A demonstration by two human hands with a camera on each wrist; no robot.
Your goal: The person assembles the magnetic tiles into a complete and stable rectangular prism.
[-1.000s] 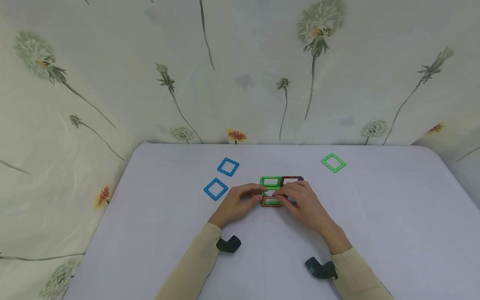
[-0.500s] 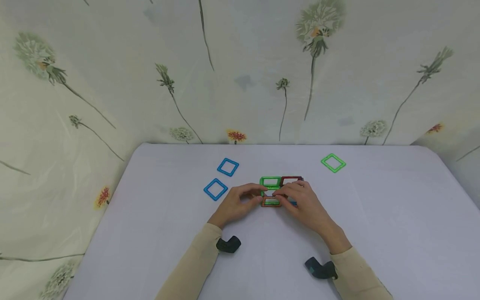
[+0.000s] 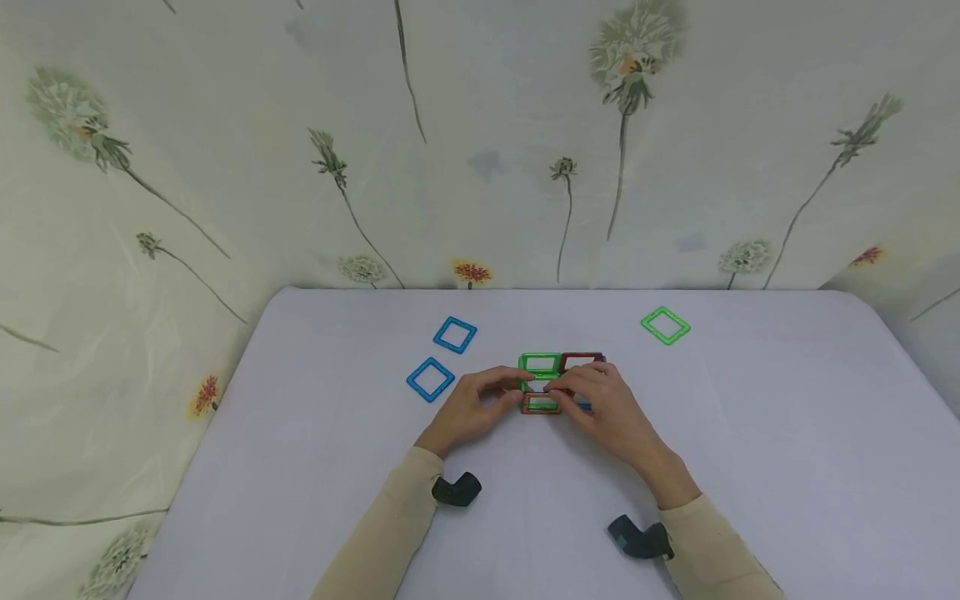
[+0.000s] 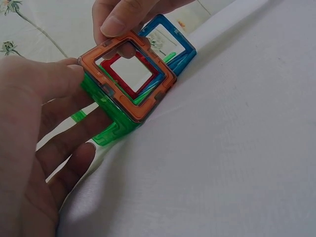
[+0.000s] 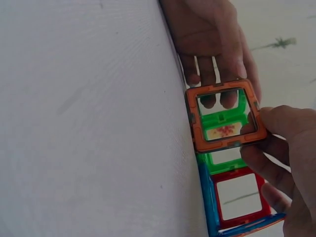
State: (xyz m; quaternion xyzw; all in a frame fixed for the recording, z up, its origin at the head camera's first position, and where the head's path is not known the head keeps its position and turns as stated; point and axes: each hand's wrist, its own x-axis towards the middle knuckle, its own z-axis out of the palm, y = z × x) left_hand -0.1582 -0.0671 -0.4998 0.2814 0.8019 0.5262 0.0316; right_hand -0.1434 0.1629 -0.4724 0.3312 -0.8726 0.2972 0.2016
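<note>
Both hands are on a little box of square plastic magnetic frame tiles [image 3: 558, 382], just below the middle of the head view on the white table [image 3: 750, 433]. The left hand [image 3: 471, 408] has thumb and fingers curled around its green side, and the right hand [image 3: 611, 410] pinches the orange square frame tile [image 4: 127, 74] standing upright at the front. Two loose blue square frames [image 3: 442, 357] lie left of centre, and a green square frame [image 3: 665, 325] sits upper right.
</note>
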